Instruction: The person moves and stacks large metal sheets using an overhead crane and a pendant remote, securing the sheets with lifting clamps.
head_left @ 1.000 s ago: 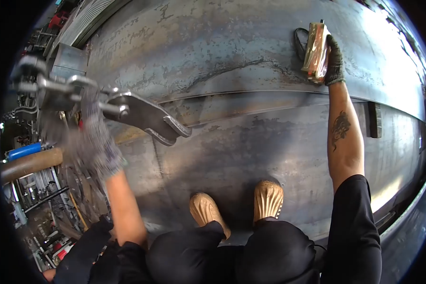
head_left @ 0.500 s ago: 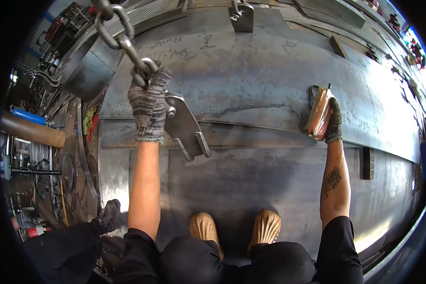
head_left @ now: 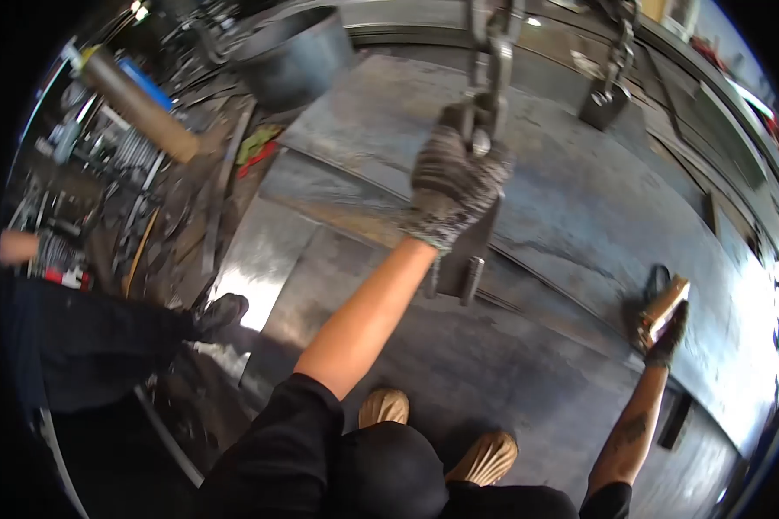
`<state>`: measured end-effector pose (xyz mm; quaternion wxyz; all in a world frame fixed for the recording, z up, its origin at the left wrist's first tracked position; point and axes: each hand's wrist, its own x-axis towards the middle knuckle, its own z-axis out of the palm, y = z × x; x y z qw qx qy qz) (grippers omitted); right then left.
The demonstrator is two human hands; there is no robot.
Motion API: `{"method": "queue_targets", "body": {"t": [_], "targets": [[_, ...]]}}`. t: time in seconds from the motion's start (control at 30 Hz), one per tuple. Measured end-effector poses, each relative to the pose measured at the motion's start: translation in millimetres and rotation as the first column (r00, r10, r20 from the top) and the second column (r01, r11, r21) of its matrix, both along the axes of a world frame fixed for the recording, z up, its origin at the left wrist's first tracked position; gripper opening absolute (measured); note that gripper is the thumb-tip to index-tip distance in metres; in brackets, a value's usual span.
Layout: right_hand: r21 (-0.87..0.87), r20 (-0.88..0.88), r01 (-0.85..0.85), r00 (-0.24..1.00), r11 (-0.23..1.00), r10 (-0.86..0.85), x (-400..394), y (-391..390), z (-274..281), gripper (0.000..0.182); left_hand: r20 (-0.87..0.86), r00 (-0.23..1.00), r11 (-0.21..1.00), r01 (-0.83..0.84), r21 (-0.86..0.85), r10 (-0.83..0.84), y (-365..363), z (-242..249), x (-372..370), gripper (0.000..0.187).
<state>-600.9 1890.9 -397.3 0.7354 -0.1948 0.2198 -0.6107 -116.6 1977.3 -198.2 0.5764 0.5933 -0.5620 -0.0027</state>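
The left hand (head_left: pixel 457 186) has its fingers closed round the chain (head_left: pixel 498 78); a swing of the steel hook (head_left: pixel 455 275) below, over the plates (head_left: pixel 571 195), could pinch them. The right hand (head_left: pixel 669 337) grips, seemingly, a wrapped controller (head_left: pixel 664 304).

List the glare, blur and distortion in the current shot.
Head view: fisheye bending with black corners; white glare on the steel plates, strongest toward the right edge and in a patch on the left; blur softening the chain and gloved left hand; clutter at far left too dark and smeared to identify fully.
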Motion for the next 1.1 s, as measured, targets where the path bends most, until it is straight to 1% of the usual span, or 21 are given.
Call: {"method": "queue_targets", "body": {"t": [0.03,0.1,0.23,0.27,0.3,0.37,0.4,0.43,0.5,0.53,0.6,0.63,0.67,0.73,0.8,0.83,0.93,1.0,1.03,1.07,1.1], "targets": [[-0.163,-0.014,-0.229,0.973,0.960,0.230,2,1,3,0.056,-0.031,0.999,0.999,0.042,-0.007,-0.042,0,3,0,0.038],[0.064,-0.417,0.057,0.909,0.996,-0.025,9,11,0,0.053,-0.072,0.995,0.998,0.062,-0.014,-0.063,0,6,-3,0.039],[0.128,-0.370,-0.473,0.792,0.872,0.485,90,80,28,0.053,-0.026,0.991,0.982,0.132,0.135,-0.130,12,9,5,0.048],[0.353,-0.267,-0.530,0.733,0.771,0.626,96,93,12,0.061,-0.009,0.978,0.960,0.207,0.189,-0.209,16,12,10,0.054],[0.189,-0.552,-0.714,0.491,0.675,0.674,140,109,35,0.076,-0.017,0.983,0.963,0.185,0.195,-0.185,20,19,15,0.054],[0.396,-0.560,-0.906,-0.110,0.149,0.821,246,118,111,0.081,-0.073,0.909,0.822,0.402,0.402,-0.409,28,31,28,0.057],[0.370,-0.648,-0.929,-0.252,0.008,0.718,295,122,137,0.077,-0.082,0.919,0.838,0.386,0.386,-0.385,33,31,42,0.057],[0.228,-0.898,-0.944,-0.299,-0.239,0.322,337,117,134,0.073,-0.025,0.883,0.812,0.442,0.381,-0.468,39,32,56,0.056],[0.223,-0.942,-0.959,-0.258,-0.176,0.214,397,125,141,0.070,0.066,0.789,0.745,0.544,0.385,-0.611,53,36,100,0.064],[0.172,-0.975,-0.974,-0.190,-0.145,0.119,422,129,137,0.068,-0.024,0.880,0.825,0.454,0.338,-0.474,69,19,126,0.069],[0.260,-0.897,-0.966,-0.238,0.008,0.372,481,137,166,0.064,-0.297,0.935,0.832,0.319,0.454,-0.196,112,-8,185,0.086],[0.243,-0.832,-0.946,-0.090,0.213,0.548,493,149,162,0.058,-0.564,0.825,0.810,0.305,0.500,0.037,143,-7,212,0.081],[0.279,-0.829,-0.934,-0.117,0.223,0.546,509,158,172,0.058,-0.620,0.777,0.812,0.287,0.508,0.113,181,-29,222,0.067],[0.453,-0.527,-0.757,0.198,0.470,0.827,549,176,203,0.054,-0.716,0.648,0.822,0.241,0.517,0.260,256,-74,243,0.041],[0.554,-0.498,-0.616,0.294,0.560,0.816,579,207,231,0.047,-0.894,0.232,0.797,0.404,0.448,0.384,277,-3,241,0.044],[0.466,-0.595,-0.658,0.261,0.591,0.760,597,219,242,0.047,-0.828,-0.281,0.825,0.460,0.327,0.485,270,44,244,0.046],[0.258,-0.724,-0.727,0.291,0.636,0.626,644,222,294,0.047,-0.748,-0.379,0.832,0.354,0.427,0.545,264,57,263,0.061],[0.250,-0.789,-0.909,0.009,0.334,0.615,675,186,319,0.040,-0.711,-0.477,0.857,0.280,0.434,0.516,244,75,294,0.069],[0.343,-0.732,-0.853,0.020,0.393,0.681,679,173,304,0.032,-0.685,-0.514,0.855,0.276,0.438,0.517,235,83,314,0.074],[0.066,-0.988,-0.927,-0.008,0.370,0.156,691,141,296,0.026,-0.651,-0.554,0.852,0.279,0.444,0.520,226,86,334,0.079],[0.158,-0.977,-0.888,-0.079,0.431,0.196,698,110,282,0.024,-0.634,-0.623,0.889,0.331,0.317,0.458,237,47,349,0.085]]}}
